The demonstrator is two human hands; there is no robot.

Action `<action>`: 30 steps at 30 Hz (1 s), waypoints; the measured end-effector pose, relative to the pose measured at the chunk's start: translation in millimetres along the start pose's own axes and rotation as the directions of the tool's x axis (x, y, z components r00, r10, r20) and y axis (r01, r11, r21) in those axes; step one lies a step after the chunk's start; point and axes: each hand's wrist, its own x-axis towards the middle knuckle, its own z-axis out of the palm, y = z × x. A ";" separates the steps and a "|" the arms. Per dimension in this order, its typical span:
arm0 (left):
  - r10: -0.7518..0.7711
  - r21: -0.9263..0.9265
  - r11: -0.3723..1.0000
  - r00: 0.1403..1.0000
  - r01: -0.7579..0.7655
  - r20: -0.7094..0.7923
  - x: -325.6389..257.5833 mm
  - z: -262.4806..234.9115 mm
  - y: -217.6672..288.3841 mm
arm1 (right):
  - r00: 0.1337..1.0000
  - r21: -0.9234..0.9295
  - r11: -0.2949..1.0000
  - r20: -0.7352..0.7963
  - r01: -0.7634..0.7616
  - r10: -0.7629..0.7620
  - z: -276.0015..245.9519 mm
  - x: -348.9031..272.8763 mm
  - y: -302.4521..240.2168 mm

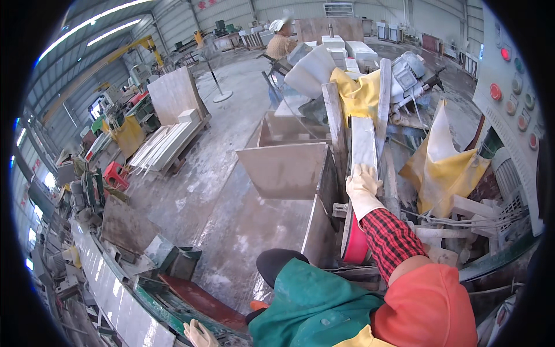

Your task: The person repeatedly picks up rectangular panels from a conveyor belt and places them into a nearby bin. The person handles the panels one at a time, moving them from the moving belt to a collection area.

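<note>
A gloved left hand (199, 333) hung low with its fingers loosely spread, holding nothing, by a green frame (173, 301). At centre stood smooth beige stone slabs (283, 168). The gloved right hand (363, 186) pressed flat on a narrow pale stone strip (364, 144) lying on the wet cutting machine (404, 191); it looked heavy, rigid, brittle and slick, best gripped along both long edges.
</note>
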 end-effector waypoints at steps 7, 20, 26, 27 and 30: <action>0.035 0.010 0.999 0.997 -0.035 -0.075 -0.2 4.8 -2.3 | 0.987 -0.001 1.000 0.161 0.003 -0.003 -23.1 -24.8 4.5; -0.020 0.002 1.000 1.000 0.020 -0.020 -3.0 -6.9 15.8 | 0.937 0.060 0.965 0.260 -0.256 0.232 -22.5 -15.3 6.7; -0.023 -0.036 0.999 0.999 0.022 -0.040 -4.9 -6.2 8.8 | 0.985 0.038 0.987 0.076 -0.156 0.153 -6.7 -29.7 11.0; -0.018 -0.034 0.999 0.999 0.017 -0.033 -4.2 -3.0 4.9 | 0.986 0.038 0.987 0.067 -0.156 0.153 -6.9 -31.1 10.6; -0.017 0.000 1.000 1.000 0.017 -0.002 0.3 1.6 -3.1 | 0.987 0.038 0.988 0.049 -0.152 0.151 -9.2 -36.0 6.3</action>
